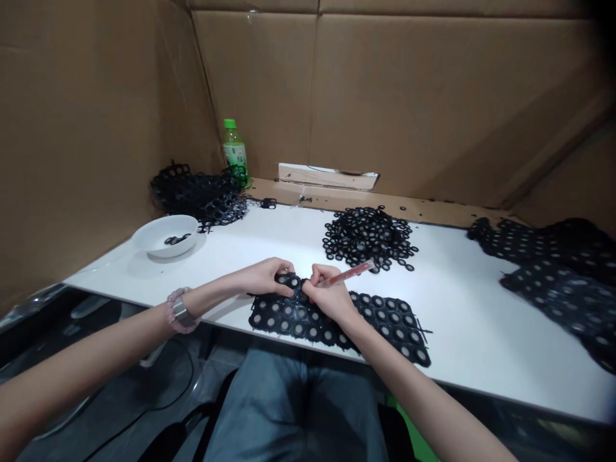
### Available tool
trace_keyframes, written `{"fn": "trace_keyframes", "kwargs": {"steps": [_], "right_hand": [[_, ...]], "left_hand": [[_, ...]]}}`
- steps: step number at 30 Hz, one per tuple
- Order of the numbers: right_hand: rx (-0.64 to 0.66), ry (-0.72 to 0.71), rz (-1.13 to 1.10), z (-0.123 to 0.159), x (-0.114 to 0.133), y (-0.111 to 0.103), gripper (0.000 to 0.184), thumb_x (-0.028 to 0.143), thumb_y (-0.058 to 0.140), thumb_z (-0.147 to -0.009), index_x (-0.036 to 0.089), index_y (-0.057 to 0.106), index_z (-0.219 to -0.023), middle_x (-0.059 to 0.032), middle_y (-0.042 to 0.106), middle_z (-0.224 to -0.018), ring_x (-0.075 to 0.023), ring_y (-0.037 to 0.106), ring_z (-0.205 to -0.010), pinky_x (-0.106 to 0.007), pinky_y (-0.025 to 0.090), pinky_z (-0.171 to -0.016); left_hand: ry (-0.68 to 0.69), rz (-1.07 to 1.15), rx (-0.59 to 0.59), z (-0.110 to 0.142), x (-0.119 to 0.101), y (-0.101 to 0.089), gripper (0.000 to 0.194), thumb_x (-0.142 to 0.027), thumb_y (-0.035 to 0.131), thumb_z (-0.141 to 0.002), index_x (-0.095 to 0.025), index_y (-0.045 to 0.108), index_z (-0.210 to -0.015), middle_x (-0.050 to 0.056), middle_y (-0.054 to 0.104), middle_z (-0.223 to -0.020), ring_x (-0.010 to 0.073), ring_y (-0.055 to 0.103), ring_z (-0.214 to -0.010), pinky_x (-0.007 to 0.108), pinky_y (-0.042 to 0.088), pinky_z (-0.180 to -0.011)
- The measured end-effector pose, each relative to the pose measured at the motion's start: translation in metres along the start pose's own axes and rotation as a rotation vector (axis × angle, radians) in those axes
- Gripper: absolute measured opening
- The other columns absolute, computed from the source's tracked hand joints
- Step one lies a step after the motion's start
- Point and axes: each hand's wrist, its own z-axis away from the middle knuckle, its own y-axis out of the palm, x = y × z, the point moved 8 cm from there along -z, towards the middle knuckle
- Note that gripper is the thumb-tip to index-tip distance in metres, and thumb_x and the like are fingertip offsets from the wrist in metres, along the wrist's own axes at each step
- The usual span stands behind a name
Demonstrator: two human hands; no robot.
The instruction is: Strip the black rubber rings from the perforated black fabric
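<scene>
We had both hands on the black sheet [307, 322], hard by the table's [466, 327] front edge!
We saw rows of pale-centred round pieces [299, 330] within its ragged outline; our left hand [267, 278] pinched its far side, thumb and fingers close together, while our right hand's [332, 296] fingers curled around a red stick-like tool [350, 273], tip hidden.
</scene>
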Motion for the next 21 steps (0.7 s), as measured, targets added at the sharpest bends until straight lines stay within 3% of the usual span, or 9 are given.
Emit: {"fn": "trace_keyframes", "kwargs": {"steps": [14, 21], "right_hand": [[0.046, -0.056, 0.075, 0.003, 0.002, 0.008, 0.022, 0.015, 0.050, -0.059, 0.020, 0.032, -0.047, 0.0067, 0.034, -0.042, -0.0076, 0.031, -0.042, -0.020, 0.023, -0.041], [0.088, -0.091, 0.140, 0.006, 0.006, 0.016, 0.021, 0.015, 0.049, -0.061, 0.019, 0.034, -0.047, 0.0067, 0.035, -0.042, -0.0069, 0.032, -0.041, -0.020, 0.023, -0.041]], "left_hand": [[0.044, 0.073, 0.019, -0.001, -0.001, 0.001, 0.023, -0.028, 0.062, -0.065, -0.014, 0.050, -0.077, -0.004, 0.047, -0.066, 0.0109, 0.044, -0.063, 0.021, 0.033, -0.059], [0.014, 0.248, 0.051, -0.001, 0.004, 0.007, 0.023, -0.027, 0.062, -0.065, -0.013, 0.052, -0.079, -0.002, 0.052, -0.069, 0.0113, 0.047, -0.066, 0.021, 0.035, -0.062]]}}
